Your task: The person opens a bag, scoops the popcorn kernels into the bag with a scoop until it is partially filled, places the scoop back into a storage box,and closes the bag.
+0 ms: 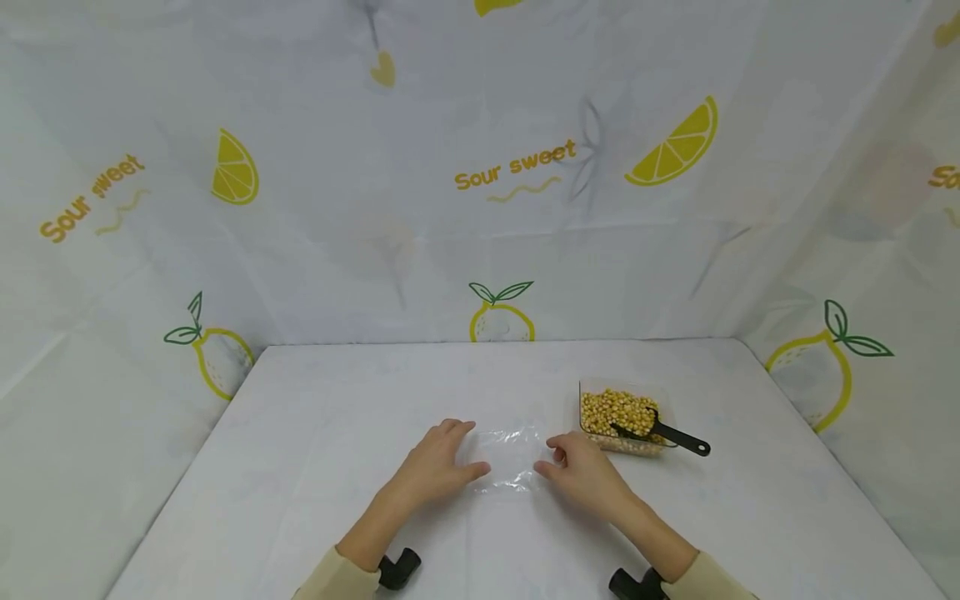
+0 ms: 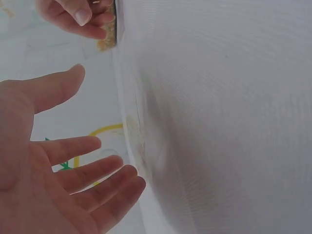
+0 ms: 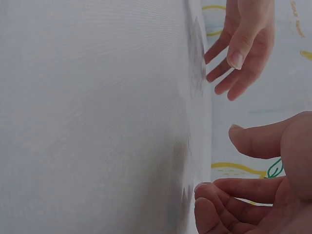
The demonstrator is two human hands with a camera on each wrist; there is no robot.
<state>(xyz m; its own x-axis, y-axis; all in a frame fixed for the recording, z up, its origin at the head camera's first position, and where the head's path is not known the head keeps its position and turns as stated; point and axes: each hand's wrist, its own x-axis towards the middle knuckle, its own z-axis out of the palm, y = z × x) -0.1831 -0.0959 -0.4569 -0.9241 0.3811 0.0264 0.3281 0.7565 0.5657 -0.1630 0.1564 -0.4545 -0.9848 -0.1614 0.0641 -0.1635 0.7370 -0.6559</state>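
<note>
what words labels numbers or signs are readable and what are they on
"Sour sweet": white hanging cloth, left side
"Sour sweet": cloth, back centre
"So": cloth, right side, cut off by the picture's edge
"Sour": cloth, right wrist view; the next word is blurred
No readable text shows on the clear plastic, corn container or black scoop.

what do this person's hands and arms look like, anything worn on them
The left hand and right hand are bare, without gloves or visible rings. Both arms have plain beige sleeves. A stubby black fitting juts inward beside each cuff; no cables show.
</note>
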